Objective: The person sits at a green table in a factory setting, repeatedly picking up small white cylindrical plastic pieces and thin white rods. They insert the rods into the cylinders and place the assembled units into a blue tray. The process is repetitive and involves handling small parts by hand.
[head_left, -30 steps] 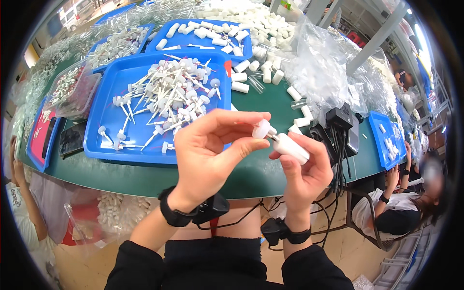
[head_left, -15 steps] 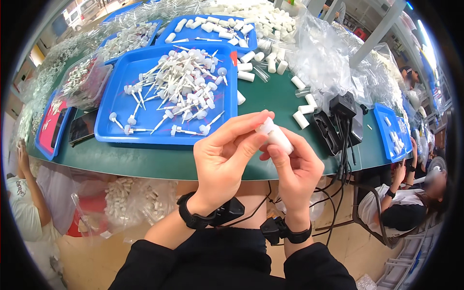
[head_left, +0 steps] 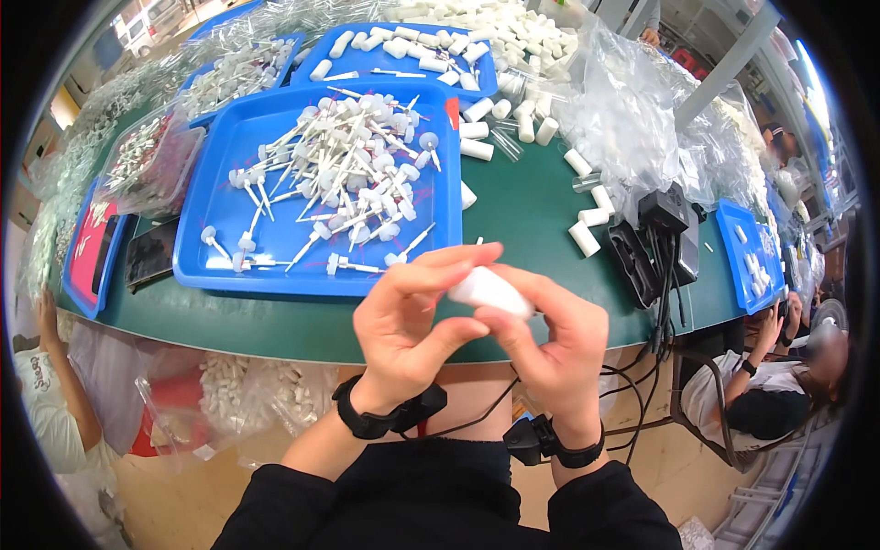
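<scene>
A short white plastic cylinder (head_left: 492, 291) lies tilted between my two hands, just over the near edge of the table. My right hand (head_left: 559, 344) grips its right end between thumb and fingers. With thumb and index finger curved round the left end, my left hand (head_left: 399, 325) holds it from the other side; the exact contact is partly hidden. Behind my left hand stands a blue tray (head_left: 197, 261) with a heap of thin white sticks (head_left: 339, 174) that carry translucent round caps and fine pink threads.
Several white cylinders (head_left: 584, 239) lie loose right of the tray, with more in a far blue tray (head_left: 316, 90). Black devices with cables (head_left: 665, 243) stand at the right. A phone (head_left: 151, 252) and a clear plastic box (head_left: 156, 165) are at the left. Other people sit at both sides.
The cylinder has come nearer and left, and lies more level. The translucent end piece seen at its left end before no longer shows. My left fingers have spread wider round that end.
</scene>
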Motion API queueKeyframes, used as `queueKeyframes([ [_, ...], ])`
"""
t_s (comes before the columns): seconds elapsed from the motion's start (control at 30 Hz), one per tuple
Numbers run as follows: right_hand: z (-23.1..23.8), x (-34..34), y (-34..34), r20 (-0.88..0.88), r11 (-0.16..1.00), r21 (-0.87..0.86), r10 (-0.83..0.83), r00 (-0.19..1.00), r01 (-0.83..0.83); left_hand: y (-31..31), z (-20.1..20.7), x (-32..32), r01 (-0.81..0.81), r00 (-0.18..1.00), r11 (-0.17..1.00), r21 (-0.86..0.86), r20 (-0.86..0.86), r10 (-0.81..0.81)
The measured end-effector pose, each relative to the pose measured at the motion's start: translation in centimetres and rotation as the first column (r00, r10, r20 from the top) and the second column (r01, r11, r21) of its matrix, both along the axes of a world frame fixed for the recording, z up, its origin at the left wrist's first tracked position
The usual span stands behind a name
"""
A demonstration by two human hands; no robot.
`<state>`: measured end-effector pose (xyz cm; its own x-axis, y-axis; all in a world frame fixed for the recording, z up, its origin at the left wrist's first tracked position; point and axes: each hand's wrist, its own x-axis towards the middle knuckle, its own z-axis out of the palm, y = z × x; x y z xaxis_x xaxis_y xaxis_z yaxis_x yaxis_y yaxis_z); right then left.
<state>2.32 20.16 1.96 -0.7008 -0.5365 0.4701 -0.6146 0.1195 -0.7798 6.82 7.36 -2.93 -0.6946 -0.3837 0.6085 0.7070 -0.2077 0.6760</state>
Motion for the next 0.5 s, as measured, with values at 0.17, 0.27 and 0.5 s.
queueKeyframes([
  [0.17,2.6,-5.6,-0.4,0.199,0.970,0.213,0.073,0.977,-0.116,-1.5,-1.2,0.6,-0.133,0.975,0.962,0.239,0.203,0.085],
  [0.27,2.8,-13.1,-0.9,-0.017,0.857,0.494,-0.157,0.987,0.145,-1.1,-0.9,0.2,-0.093,0.978,0.958,0.271,0.204,0.037],
  [0.5,-1.8,-20.2,-4.6,-0.357,0.600,0.725,-0.093,0.929,0.339,-1.7,-0.2,0.5,-0.013,0.943,0.968,0.250,0.324,-0.071],
])
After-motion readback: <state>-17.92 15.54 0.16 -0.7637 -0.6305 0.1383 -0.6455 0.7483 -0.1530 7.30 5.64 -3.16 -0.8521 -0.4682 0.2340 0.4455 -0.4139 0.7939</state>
